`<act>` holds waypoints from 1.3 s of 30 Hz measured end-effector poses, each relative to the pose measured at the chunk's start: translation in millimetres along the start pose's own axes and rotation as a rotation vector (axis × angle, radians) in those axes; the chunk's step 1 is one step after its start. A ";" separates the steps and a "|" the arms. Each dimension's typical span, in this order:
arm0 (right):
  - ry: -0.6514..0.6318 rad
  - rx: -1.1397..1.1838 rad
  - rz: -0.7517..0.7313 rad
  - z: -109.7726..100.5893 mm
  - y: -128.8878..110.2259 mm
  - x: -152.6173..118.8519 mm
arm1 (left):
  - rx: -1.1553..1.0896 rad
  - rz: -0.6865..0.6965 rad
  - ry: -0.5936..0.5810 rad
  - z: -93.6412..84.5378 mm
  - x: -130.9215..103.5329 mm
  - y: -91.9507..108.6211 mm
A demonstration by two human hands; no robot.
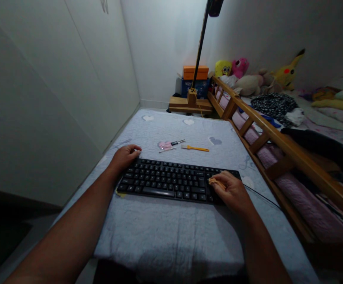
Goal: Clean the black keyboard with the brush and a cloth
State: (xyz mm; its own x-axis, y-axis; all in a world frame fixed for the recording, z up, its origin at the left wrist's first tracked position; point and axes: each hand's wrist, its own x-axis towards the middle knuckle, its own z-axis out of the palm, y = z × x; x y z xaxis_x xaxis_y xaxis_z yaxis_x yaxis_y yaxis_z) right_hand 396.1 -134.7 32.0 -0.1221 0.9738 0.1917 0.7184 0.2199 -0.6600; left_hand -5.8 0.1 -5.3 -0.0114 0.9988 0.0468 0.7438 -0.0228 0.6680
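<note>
A black keyboard [162, 179] lies flat across the blue-grey quilted cover, its cable leading off to the right. My left hand [125, 157] grips the keyboard's far left corner, fingers curled past its back edge. Over the number pad at the right end, my right hand [229, 187] is closed on a bunched orange cloth [217, 183], which touches the keys. Behind the keyboard lie a yellow-handled brush [196, 148], a slim tool with a black grip [177, 142], and a thin metal tool [167, 150].
A wooden bed rail [266, 122] runs along the right side, with plush toys and clothes beyond it. White cabinet doors [79, 79] stand at the left. At the back, a black pole [201, 43] rises from a wooden base [183, 104], near an orange box [195, 72].
</note>
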 end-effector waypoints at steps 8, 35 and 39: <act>0.025 -0.009 -0.015 -1.3 2.5 8.1 | 0.005 0.009 0.007 -0.5 0.5 -1.3; -0.058 -0.188 -0.016 -7.7 9.3 -11.4 | 0.023 0.007 0.014 -0.7 -0.6 0.6; -0.070 -0.188 -0.020 -9.4 9.1 -18.0 | -0.011 -0.011 0.012 -1.1 -2.9 3.1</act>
State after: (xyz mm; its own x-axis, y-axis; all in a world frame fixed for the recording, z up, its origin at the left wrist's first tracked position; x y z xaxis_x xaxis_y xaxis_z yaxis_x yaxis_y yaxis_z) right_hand 411.3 -150.7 29.4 -0.1807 0.9724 0.1479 0.8299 0.2314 -0.5077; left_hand -4.2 -2.8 -2.5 -0.0274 0.9985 0.0482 0.7361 -0.0125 0.6767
